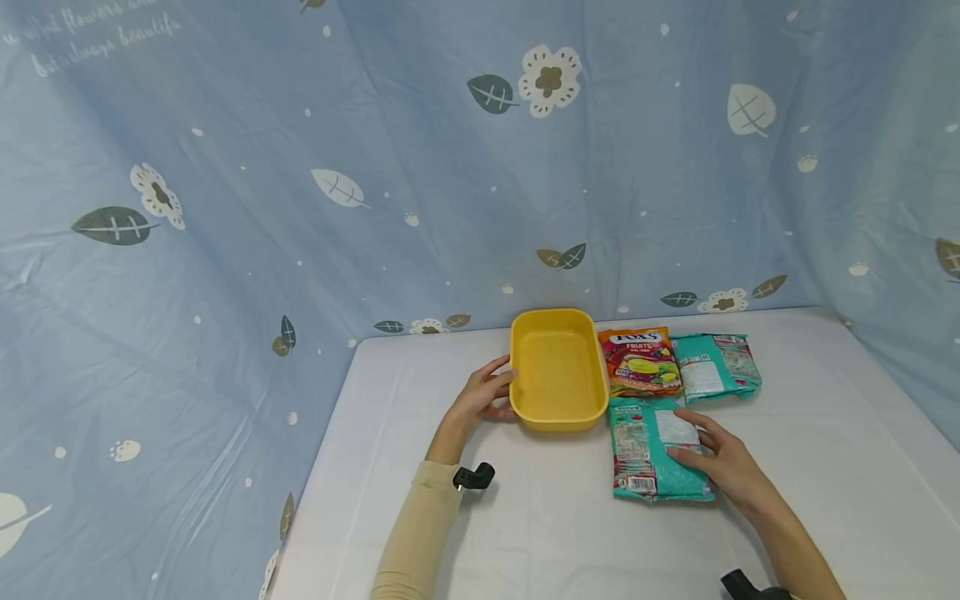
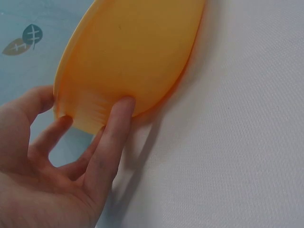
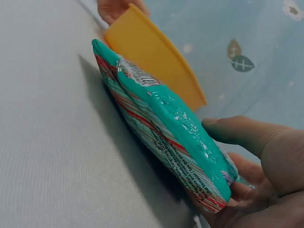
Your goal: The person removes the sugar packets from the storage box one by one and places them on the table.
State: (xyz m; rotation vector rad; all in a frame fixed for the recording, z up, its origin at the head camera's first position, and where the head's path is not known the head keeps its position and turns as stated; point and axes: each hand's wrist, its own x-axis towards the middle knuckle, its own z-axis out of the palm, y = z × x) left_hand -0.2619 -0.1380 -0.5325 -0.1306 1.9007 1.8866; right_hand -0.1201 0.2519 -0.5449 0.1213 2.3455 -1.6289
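A yellow plastic tray [image 1: 560, 427] lies on the white tabletop. My left hand [image 1: 481, 393] touches its left side, and in the left wrist view the fingertips rest against the outer wall [image 2: 142, 57]. Toward the front right, my right hand [image 1: 722, 463] pinches the right side of a teal candy bag [image 1: 645, 450]. In the right wrist view the thumb lies on the upper face of this bag [image 3: 178, 118], while other fingers are partly hidden behind its edge. An orange-red FOX'S Fruits candy bag [image 1: 640, 362] sits against the tray's right side.
Another teal bag [image 1: 717, 367] lies right of the FOX'S bag, close beside it. A blue floral curtain [image 1: 450, 167] hangs behind the white table [image 1: 570, 533] and along its left side. A black wrist camera [image 1: 474, 477] is strapped on the left sleeve.
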